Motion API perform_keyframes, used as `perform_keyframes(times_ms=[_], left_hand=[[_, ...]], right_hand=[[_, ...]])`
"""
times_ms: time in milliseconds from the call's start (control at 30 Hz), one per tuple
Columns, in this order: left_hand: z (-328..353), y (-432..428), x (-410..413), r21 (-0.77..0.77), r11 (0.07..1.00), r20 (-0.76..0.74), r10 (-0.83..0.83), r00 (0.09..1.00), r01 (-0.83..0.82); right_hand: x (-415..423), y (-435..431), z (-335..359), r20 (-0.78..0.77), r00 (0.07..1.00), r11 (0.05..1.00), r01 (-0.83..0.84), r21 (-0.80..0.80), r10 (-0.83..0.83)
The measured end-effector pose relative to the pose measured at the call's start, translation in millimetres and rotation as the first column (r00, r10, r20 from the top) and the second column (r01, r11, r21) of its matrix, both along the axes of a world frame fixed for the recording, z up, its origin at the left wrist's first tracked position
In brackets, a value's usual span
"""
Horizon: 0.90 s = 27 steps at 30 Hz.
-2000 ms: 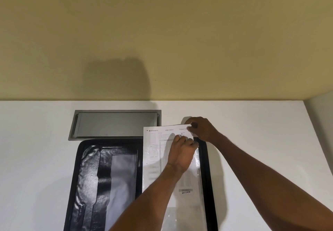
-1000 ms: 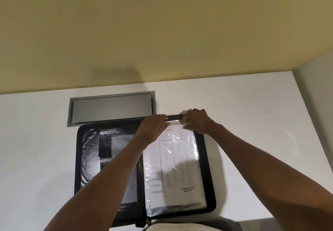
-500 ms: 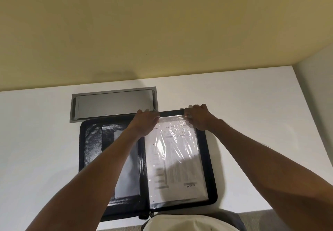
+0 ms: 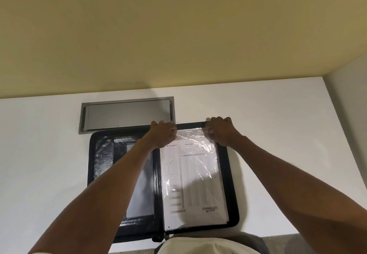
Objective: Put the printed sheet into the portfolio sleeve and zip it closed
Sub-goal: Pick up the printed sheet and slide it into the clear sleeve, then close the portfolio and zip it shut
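Since two seconds ago, when it still stuck out past the top edge, your printed sheet (image 4: 190, 176) has gone fully into the clear sleeve (image 4: 216, 174) on the right half of the open portfolio (image 4: 232, 186), and both hands have shifted up to the sleeve's top corners. From the head camera, your left hand (image 4: 163, 134) sits at the top left corner of the sleeve, fingers curled together over the portfolio's upper edge; whether they actually pinch the plastic you cannot tell from here. Your right hand (image 4: 219, 129) sits at the top right corner, fingers (image 4: 208, 129) bent and closed on the plastic's corner. The portfolio lies flat and open on the white counter (image 4: 288, 134), its zipper pull (image 4: 164, 238) at the near edge by the spine. A grey recessed panel (image 4: 127, 114) in the counter lies just beyond the portfolio's far edge, and the yellow wall (image 4: 178, 35) rises behind.
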<state>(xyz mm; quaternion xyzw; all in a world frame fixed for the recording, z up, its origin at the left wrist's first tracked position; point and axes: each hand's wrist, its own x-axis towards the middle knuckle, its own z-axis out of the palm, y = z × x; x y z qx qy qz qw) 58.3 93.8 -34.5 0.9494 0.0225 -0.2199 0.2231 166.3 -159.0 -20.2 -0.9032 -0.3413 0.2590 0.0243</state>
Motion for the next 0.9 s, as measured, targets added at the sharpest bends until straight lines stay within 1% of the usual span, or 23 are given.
perform_keyframes(times_ms=[33, 133, 233, 267, 333, 400, 467, 533, 600, 700, 800, 900], left_hand=[[0.0, -1.2, -0.7, -0.009, 0.999, 0.032, 0.051, 0.998, -0.050], [-2.2, -7.5, -7.2, -0.006, 0.983, 0.116, 0.180, 0.977, -0.181], [-4.8, -15.9, -16.5, -0.008, 0.964, 0.169, 0.265, 0.949, -0.268], [-4.9, -18.3, -20.0, -0.001, 0.960, 0.182, 0.275, 0.944, -0.280], [-4.9, -20.5, -27.7, 0.005, 0.960, 0.224, 0.271, 0.936, -0.279], [-2.7, -21.3, -37.2, -0.004, 0.963, 0.274, 0.259, 0.926, -0.269], [-1.1, -19.5, -48.2, 0.018, 0.964, 0.334, 0.244, 0.910, -0.265], [-0.5, -13.4, -59.2, 0.077, 0.953, 0.385, 0.243, 0.890, -0.294], [-0.9, 0.0, -72.5, 0.137, 0.931, 0.412, 0.257, 0.874, -0.338], [-3.4, 32.6, -98.8, 0.216, 0.877, 0.431, 0.310, 0.848, -0.430], [-4.9, 63.2, -129.9, 0.260, 0.772, 0.414, 0.454, 0.789, -0.580], [-5.1, 82.4, -154.5, 0.294, 0.670, 0.301, 0.612, 0.732, -0.681]], right_hand=[[-1.7, -0.5, 2.0, 0.023, 0.998, 0.998, 0.063, 0.032, -0.063], [-9.9, -3.5, 1.8, 0.117, 0.969, 0.975, 0.214, 0.054, -0.219], [-33.8, -6.8, 1.1, 0.174, 0.890, 0.905, 0.400, 0.143, -0.421], [-47.0, -7.1, 2.1, 0.197, 0.876, 0.896, 0.417, 0.155, -0.441], [-83.7, -6.2, 4.1, 0.193, 0.899, 0.915, 0.363, 0.177, -0.394], [-130.2, -5.0, 4.7, 0.160, 0.943, 0.943, 0.258, 0.210, -0.293], [-179.6, -3.3, -0.2, 0.163, 0.970, 0.968, 0.147, 0.205, -0.182], [-219.8, -2.3, -9.4, 0.126, 0.989, 0.983, 0.054, 0.173, -0.077], [-246.1, -7.2, -17.8, 0.076, 0.997, 0.996, -0.002, 0.091, -0.005], [-261.3, -30.3, -25.6, 0.033, 0.999, 0.999, 0.034, -0.011, -0.034], [-262.4, -64.8, -32.1, 0.062, 0.992, 0.990, 0.115, -0.077, -0.110], [-260.9, -94.6, -36.5, 0.078, 0.975, 0.975, 0.213, -0.066, -0.208]])
